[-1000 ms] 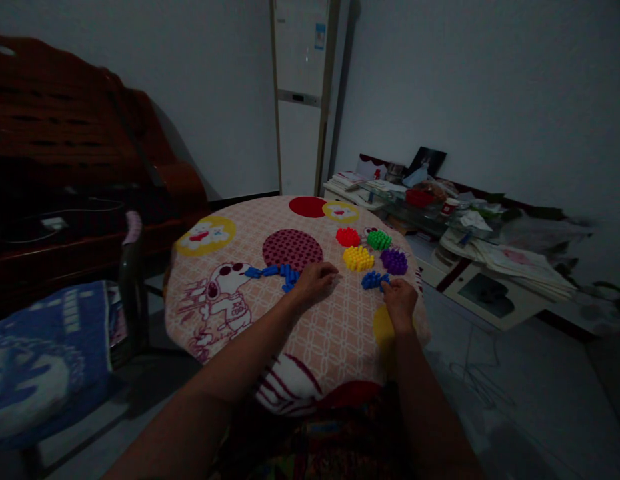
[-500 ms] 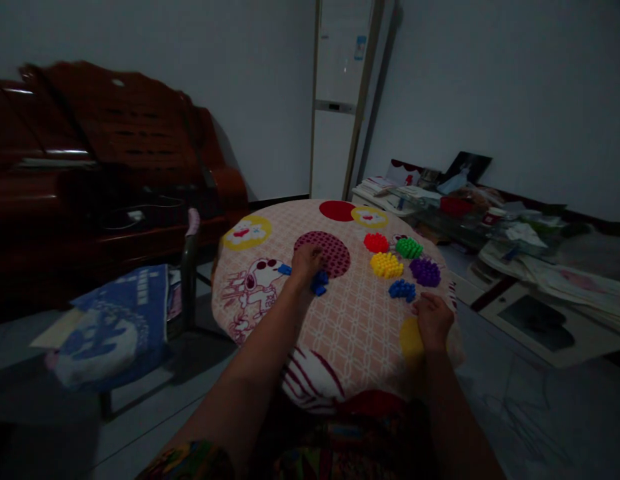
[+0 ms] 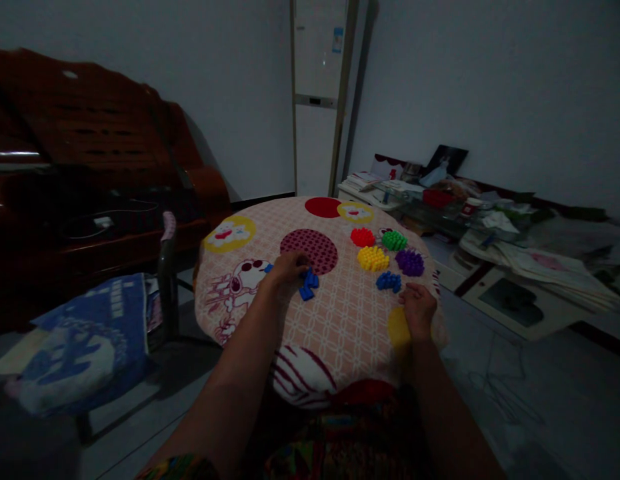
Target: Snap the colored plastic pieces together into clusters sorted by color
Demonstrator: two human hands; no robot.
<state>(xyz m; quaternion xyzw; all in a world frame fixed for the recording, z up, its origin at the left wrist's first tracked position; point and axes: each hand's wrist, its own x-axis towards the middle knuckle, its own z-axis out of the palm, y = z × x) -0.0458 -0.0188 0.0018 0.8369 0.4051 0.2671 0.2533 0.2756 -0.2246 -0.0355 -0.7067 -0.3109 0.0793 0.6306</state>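
Note:
My left hand [image 3: 290,265] reaches over a loose group of small blue plastic pieces [image 3: 307,287] on the patterned cloth. Its fingers are pinched at one blue piece beside the group; another bit of blue shows behind the hand. At the right, a cluster of joined blue pieces [image 3: 389,281] lies on the cloth. Just beside that cluster rests my right hand [image 3: 419,310], fingers curled together, with nothing visible in them.
Behind the blue cluster sit yellow [image 3: 373,259], red [image 3: 363,237], green [image 3: 395,240] and purple [image 3: 410,263] clusters. The round table's cloth [image 3: 340,327] has printed figures. A chair [image 3: 167,280] stands left, a cluttered glass-topped cabinet [image 3: 440,217] right.
My left hand has moved left, from the right side of the loose blue pieces to over them. My right hand has let go of the blue cluster and drawn slightly away. The view has swung sideways.

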